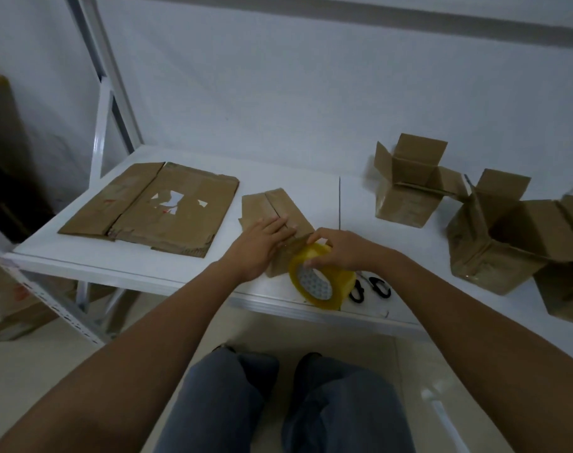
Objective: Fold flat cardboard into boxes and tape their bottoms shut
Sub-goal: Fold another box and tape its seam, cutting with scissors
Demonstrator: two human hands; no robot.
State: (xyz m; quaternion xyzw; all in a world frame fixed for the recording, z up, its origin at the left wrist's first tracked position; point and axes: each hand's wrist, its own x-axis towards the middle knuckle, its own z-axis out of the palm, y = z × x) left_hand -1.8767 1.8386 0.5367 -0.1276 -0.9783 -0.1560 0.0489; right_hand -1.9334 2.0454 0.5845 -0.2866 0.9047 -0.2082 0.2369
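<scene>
No writing can be read on the tape roll (321,277), which the right hand (339,248) grips at the counter (311,178) front edge. The left hand (262,241) presses straight fingers on the small box (275,207) mid-counter. Bare counter lies behind it.

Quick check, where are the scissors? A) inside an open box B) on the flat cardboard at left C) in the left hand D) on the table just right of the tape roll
D: the scissors lie on the table beside the tape roll, which the right hand grips.
</scene>
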